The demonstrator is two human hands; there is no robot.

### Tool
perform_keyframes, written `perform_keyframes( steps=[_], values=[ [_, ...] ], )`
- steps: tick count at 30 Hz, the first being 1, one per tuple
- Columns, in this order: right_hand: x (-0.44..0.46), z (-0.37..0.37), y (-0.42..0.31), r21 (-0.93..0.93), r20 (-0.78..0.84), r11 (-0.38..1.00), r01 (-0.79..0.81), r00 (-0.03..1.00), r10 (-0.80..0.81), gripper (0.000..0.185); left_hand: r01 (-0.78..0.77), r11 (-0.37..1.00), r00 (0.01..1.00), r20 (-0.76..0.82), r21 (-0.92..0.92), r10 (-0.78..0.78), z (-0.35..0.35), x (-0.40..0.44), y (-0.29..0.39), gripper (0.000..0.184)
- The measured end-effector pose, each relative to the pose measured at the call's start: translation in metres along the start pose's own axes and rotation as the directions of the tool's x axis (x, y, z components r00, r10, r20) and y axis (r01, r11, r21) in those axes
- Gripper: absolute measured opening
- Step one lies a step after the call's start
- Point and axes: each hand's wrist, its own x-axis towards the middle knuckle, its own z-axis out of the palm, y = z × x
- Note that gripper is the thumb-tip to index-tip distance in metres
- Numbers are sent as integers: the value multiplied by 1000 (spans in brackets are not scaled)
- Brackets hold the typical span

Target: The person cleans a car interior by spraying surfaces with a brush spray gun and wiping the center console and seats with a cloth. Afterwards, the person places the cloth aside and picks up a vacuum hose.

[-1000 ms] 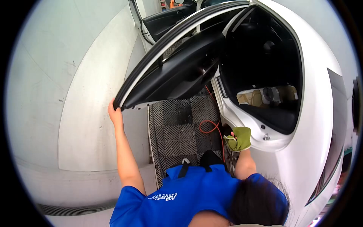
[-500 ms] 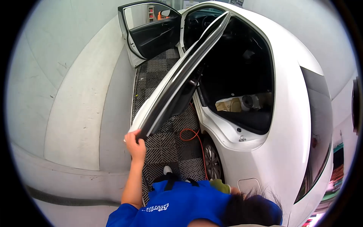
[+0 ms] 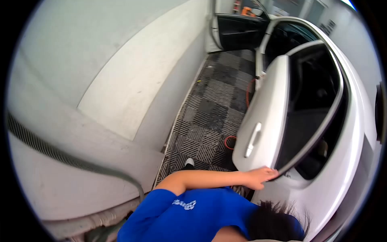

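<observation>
My left hand (image 3: 261, 177) is at the rear corner of a white car's rear door (image 3: 264, 117), with its fingers closed over the edge just below the window frame. The door stands partly open, its outer side with the white door handle (image 3: 253, 140) facing me. Behind the window frame the car's interior is dark. My left arm, in a blue sleeve, reaches across to the right. My right hand is out of sight, hidden by my head and body.
A front door (image 3: 241, 34) stands wide open further ahead. Dark patterned floor tiles (image 3: 207, 115) lie between the car and a pale wall (image 3: 117, 76). An orange hose (image 3: 229, 142) runs over the floor under the rear door. At left hangs a ribbed grey hose (image 3: 48, 150).
My left hand has swung the rear door to the right, towards the car body, narrowing its opening. My view has turned left. The green cloth near my right side has gone from sight.
</observation>
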Motion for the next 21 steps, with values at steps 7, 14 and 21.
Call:
perform_keyframes(
  steps=[7, 14, 21],
  values=[
    [95, 25, -90, -247, 212, 883, 399, 911, -353, 23, 185, 976, 970, 183, -117, -162, -43, -73, -59, 59],
    [137, 50, -118, -388, 479, 650, 653, 746, -463, 23, 419, 585, 172, -572, -695, -802, -20, -320, 60, 63],
    [123, 85, -144, -488, 606, 431, 759, 650, -459, 22, 327, 491, -805, -510, -808, -303, 178, -359, 188, 46]
  ],
)
